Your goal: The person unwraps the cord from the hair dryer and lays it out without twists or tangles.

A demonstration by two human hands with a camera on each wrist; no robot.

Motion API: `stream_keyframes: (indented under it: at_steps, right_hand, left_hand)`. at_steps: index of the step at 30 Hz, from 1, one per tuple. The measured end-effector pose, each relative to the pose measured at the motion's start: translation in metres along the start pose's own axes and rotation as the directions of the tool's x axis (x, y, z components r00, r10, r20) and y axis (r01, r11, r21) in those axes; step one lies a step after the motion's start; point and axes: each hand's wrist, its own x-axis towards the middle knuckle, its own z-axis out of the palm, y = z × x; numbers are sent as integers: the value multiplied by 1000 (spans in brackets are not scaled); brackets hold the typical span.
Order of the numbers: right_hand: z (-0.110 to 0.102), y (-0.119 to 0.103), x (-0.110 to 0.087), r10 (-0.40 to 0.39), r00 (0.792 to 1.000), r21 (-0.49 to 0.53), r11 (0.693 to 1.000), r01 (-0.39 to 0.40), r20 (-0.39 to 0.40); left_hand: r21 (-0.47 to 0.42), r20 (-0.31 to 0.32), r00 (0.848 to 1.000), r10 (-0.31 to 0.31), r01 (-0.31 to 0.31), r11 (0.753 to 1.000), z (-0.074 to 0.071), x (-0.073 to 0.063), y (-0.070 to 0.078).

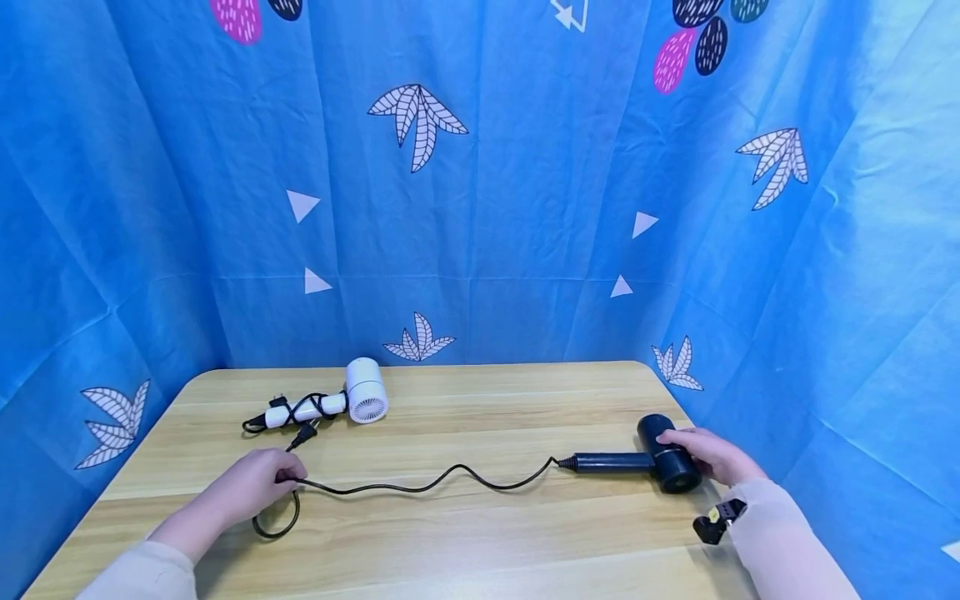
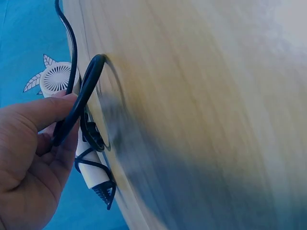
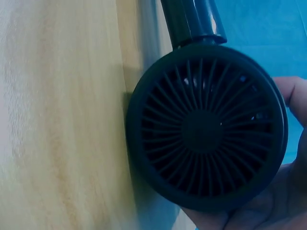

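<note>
A black hair dryer (image 1: 667,454) lies on the right of the table, its handle pointing left. My right hand (image 1: 708,454) grips its barrel from the right; the right wrist view shows the round slatted grille (image 3: 206,129) close up, with fingers behind it. From the handle a black cord (image 1: 420,487) runs left in a loose wave to my left hand (image 1: 262,483), which pinches it between thumb and fingers. A small loop of cord hangs below that hand, and the plug (image 1: 303,435) sticks out beyond it. In the left wrist view the looped cord (image 2: 91,81) crosses the fingertips.
At the back left lies a white hair dryer (image 1: 366,390) with its black cord wound round the handle. The wooden table (image 1: 480,550) has rounded far corners. Blue patterned curtains (image 1: 480,208) hang behind it and at both sides.
</note>
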Motion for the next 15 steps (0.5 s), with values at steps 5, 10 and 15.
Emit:
stream_keyframes:
  at_steps: [5,10,15]
  right_hand:
    - [3,-7,-2,-6,998,-86,996,0,-61]
    - [5,-13,-4,-28,993,-153,988,10,-118]
    - [3,-14,-5,-60,990,-179,983,37,-126]
  left_hand:
    - [-58,8,999,-31,31,998,-2,-5,-1]
    - [-124,28,997,-78,81,989,-5,-11,0]
    - [-150,22,997,-71,74,986,-7,-16,0]
